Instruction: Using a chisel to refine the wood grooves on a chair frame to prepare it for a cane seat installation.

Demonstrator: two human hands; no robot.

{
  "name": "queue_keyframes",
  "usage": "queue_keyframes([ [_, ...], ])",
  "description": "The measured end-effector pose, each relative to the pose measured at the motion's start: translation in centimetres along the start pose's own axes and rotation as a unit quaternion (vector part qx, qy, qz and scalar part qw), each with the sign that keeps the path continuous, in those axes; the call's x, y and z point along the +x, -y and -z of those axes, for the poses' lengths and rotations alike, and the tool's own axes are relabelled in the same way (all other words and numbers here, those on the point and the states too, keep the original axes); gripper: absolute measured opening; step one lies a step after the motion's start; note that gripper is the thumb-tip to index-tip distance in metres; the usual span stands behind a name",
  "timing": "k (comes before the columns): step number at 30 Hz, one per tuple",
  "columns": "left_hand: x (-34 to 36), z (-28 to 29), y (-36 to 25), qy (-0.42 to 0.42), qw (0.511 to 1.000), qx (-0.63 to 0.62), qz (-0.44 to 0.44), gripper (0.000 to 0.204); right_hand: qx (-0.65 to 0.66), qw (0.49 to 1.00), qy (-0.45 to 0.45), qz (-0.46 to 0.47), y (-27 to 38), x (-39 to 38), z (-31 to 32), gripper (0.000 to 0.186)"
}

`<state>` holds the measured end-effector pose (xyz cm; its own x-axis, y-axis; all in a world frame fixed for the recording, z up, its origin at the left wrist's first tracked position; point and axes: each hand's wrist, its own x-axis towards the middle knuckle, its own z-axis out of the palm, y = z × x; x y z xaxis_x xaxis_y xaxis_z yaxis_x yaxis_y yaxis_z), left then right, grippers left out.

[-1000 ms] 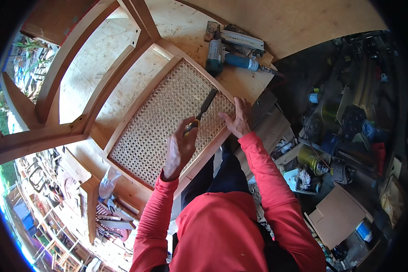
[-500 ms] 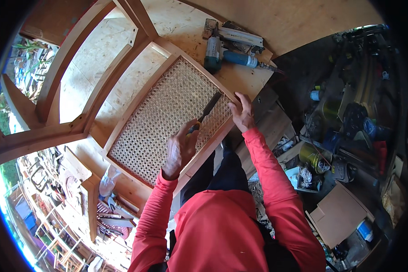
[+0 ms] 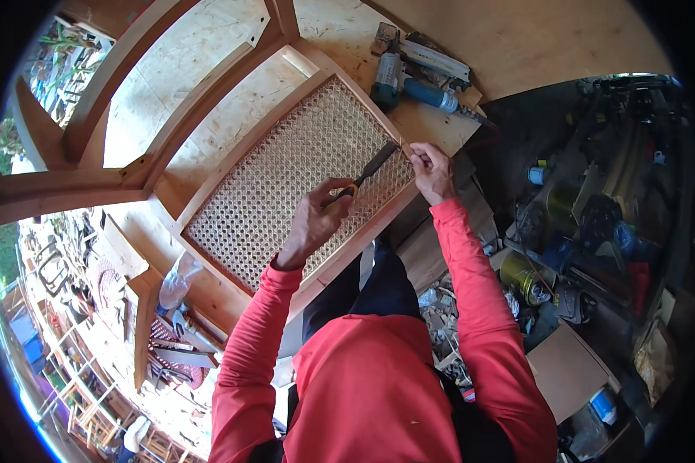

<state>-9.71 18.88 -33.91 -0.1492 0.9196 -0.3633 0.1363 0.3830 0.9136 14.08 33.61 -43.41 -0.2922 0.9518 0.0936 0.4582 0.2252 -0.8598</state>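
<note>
A woven cane panel fills the wooden chair frame in front of me. My left hand is closed around the black-and-yellow handle of a chisel. The chisel slants over the cane, its dark blade's tip reaching the right end of the panel beside the frame's inner edge. Just beyond that tip, my right hand is at the frame's right corner, thumb and fingers pinched together. What lies between those fingers is too small to make out.
A nail gun and a blue cylindrical air tool lie on the worktable past the frame. Curved chair parts rise at the left. Tins, cardboard and clutter cover the floor at right.
The frame and tools appear shifted a little in view. My left hand and the chisel moved up and right with the panel, and my right hand's fingers have drawn into a tighter pinch.
</note>
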Motion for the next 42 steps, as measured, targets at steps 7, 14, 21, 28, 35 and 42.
queue_keyframes([
  [7,-0.7,-0.2,0.5,-0.024,0.999,0.034,-0.027,0.033,-0.004,0.997,0.064,0.041,2.3,3.6,-0.5,0.024],
  [14,-2.0,-0.5,0.7,-0.059,0.992,0.070,-0.087,0.035,-0.174,0.965,0.059,0.188,2.4,3.3,1.7,0.014],
  [21,-3.0,-0.4,1.7,-0.042,0.984,0.139,-0.102,0.033,-0.109,0.984,-0.116,-0.079,-5.9,-2.8,14.9,0.006],
  [28,-2.4,-2.2,1.2,-0.068,0.973,0.165,-0.149,0.034,-0.048,0.997,-0.003,0.058,2.7,1.3,3.0,0.025],
  [35,-2.4,-2.8,0.1,-0.068,0.972,0.189,-0.125,0.034,-0.072,0.992,-0.005,0.103,0.2,1.9,-0.3,0.010],
  [42,-1.6,-2.5,-0.5,-0.059,0.974,0.191,-0.103,0.032,-0.039,0.992,-0.040,0.109,1.4,1.5,-1.0,0.010],
])
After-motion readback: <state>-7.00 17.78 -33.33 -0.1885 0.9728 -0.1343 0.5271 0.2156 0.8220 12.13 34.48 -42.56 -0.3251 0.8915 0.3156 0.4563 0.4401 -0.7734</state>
